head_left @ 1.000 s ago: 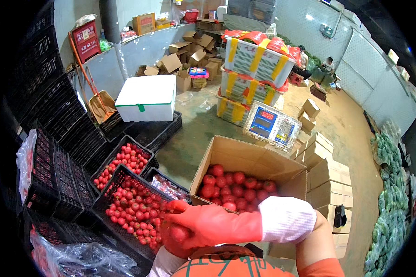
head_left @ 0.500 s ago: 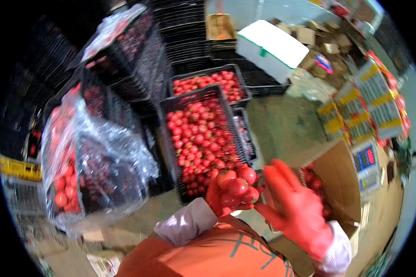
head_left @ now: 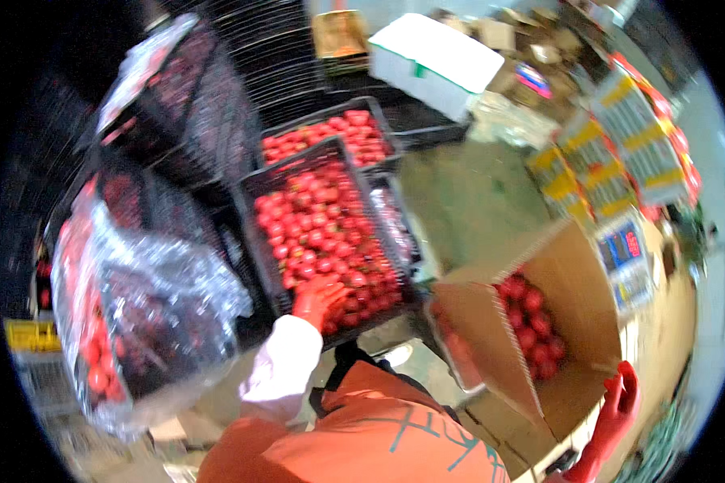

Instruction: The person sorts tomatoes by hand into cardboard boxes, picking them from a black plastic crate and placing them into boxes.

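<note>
- Hand, left [head_left: 318, 302]: gloved, fingers spread wide on the red fruit [head_left: 318, 233] in the black crate [head_left: 274, 174].
- Hand, right [head_left: 619, 394]: gloved, empty, fingers slightly parted, beside the near corner of the cardboard carton [head_left: 584, 282].
- Carton: right of the crate; contains larger fruit [head_left: 532, 322].
- Scale [head_left: 625, 262]: just beyond the carton.
- White box [head_left: 435, 60]: beyond the crate.

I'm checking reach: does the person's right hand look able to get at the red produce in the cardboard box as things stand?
Probably yes: the right hand is at the edge of the cardboard box, whose open top leaves the red produce uncovered.
</note>
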{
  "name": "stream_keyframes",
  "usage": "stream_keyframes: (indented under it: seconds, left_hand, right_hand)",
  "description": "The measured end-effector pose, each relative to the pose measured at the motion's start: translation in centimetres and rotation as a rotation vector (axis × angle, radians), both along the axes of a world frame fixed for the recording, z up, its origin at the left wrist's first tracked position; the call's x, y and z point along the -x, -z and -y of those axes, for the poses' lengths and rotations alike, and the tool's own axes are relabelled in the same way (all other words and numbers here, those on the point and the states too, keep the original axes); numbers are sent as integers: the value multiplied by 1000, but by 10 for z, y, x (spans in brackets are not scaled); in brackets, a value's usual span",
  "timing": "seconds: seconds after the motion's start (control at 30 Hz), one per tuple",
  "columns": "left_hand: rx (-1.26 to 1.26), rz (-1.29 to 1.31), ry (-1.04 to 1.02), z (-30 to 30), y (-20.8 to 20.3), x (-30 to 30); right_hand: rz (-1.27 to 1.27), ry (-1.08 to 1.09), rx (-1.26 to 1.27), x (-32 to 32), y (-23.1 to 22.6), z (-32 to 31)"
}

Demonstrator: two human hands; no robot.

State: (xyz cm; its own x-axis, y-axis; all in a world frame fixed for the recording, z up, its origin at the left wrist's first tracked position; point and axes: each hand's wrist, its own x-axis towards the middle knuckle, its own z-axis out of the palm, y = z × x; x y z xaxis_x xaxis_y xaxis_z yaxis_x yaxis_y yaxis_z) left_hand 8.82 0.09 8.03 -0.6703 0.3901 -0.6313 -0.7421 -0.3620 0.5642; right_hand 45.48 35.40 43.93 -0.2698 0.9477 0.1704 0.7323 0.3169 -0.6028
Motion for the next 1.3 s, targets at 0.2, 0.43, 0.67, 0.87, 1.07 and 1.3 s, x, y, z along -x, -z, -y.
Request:
stream_keyframes:
  seconds: [0.2,0.43,0.67,0.87,1.07,1.3]
  left_hand:
    - [33,-543,838,-128,-230,38]
    - [730,-1628,1530,-281,-337,20]
    - [650,-1598,1585,-313,-276,63]
    - [598,-1279,1655,-298,-318,15]
    - [185,-1319,1791,-317,-321,-2]
    - [-163,-1585,1899,-285,-336,-120]
  right_hand:
    - [261,319,496,-39,-5,8]
    - [281,184,800,-37,-4,-4]
    - [351,115,733,-26,20,-3]
    - [211,284,664,-42,16,57]
    - [110,500,821,-76,6,165]
    - [-174,899,924,-140,-12,362]
